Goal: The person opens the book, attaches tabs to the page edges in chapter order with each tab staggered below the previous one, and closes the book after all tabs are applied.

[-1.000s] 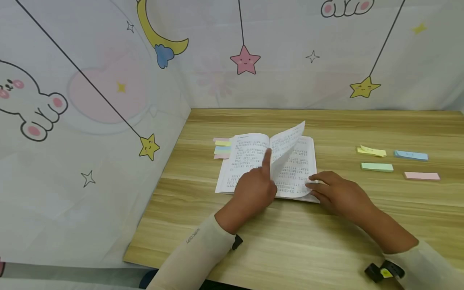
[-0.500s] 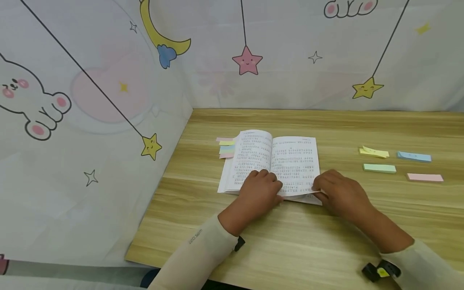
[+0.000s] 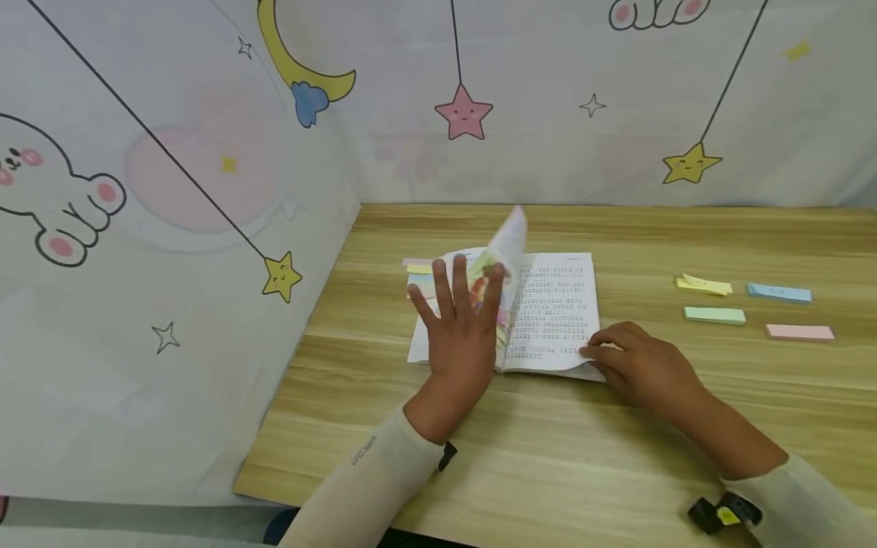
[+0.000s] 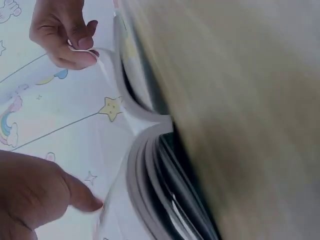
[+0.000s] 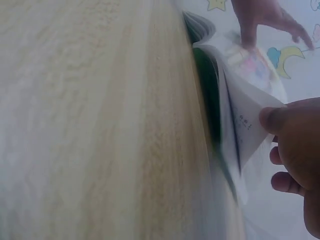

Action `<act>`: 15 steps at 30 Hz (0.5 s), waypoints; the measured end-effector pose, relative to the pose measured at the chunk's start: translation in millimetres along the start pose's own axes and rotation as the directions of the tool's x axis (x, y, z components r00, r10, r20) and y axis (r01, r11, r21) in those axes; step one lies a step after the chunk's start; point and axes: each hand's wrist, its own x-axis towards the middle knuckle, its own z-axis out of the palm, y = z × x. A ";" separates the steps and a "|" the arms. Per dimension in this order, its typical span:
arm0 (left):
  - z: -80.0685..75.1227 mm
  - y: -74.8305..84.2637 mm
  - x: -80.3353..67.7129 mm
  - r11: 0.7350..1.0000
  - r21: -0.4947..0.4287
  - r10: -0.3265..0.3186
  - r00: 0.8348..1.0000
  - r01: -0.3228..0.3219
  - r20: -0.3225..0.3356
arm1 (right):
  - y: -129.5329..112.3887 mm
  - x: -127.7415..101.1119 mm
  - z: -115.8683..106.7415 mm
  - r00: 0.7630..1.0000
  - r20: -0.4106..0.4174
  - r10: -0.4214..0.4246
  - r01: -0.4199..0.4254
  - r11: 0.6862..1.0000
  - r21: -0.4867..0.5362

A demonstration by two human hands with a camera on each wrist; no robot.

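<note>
An open book (image 3: pixel 556 312) of printed text lies on the wooden table (image 3: pixel 548 457). My left hand (image 3: pixel 460 304) is spread with straight fingers over the left side, against a colourful leaf (image 3: pixel 508 251) that stands up at the spine. My right hand (image 3: pixel 601 353) pinches the lower right corner of the right-hand pages. In the left wrist view the book's page edges (image 4: pixel 155 165) fill the middle, my left hand (image 4: pixel 45 195) shows at the bottom left and my right hand (image 4: pixel 65 40) holds a page at the top. The right wrist view shows my thumb (image 5: pixel 272 120) on the page corner.
Coloured sticky notes (image 3: pixel 416 275) stick out at the book's left edge. Right of the book lie yellow (image 3: pixel 703 285), blue (image 3: pixel 779 293), green (image 3: pixel 714 315) and pink (image 3: pixel 799 332) note pads. A printed curtain (image 3: pixel 171 228) closes the left and back.
My left hand has uncurled and moved up from the book's lower edge, fingers now spread. A leaf that lay flat now stands up at the spine. My right hand has stayed at the corner.
</note>
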 end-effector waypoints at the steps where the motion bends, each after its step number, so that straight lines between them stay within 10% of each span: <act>1: -2.5 0.0 1.3 0.999 0.015 0.047 0.999 -0.048 0.024 | -0.2 0.1 0.0 1.000 -0.008 0.004 -0.004 1.000 -0.008; 3: -9.5 2.1 2.6 0.983 -0.060 0.180 0.963 -0.171 0.202 | -1.0 0.5 -0.3 0.999 -0.030 0.012 -0.012 1.000 -0.017; 5: -12.9 6.0 2.8 0.955 -0.164 0.291 0.884 -0.246 0.367 | -2.3 1.4 -0.2 0.999 -0.047 0.023 -0.024 1.000 -0.015; 8: -10.8 10.1 0.4 0.943 -0.217 0.331 0.802 -0.254 0.498 | -4.7 3.0 0.8 0.997 -0.067 0.045 -0.046 0.999 -0.008; 11: -6.6 10.5 -1.2 0.961 -0.178 0.275 0.822 -0.213 0.499 | -6.6 4.4 1.7 0.991 -0.091 0.095 -0.096 0.995 -0.008; 15: -0.5 6.5 -2.9 0.986 -0.149 0.115 0.955 -0.076 0.273 | -6.5 4.7 0.7 0.989 -0.087 0.123 -0.123 0.992 0.005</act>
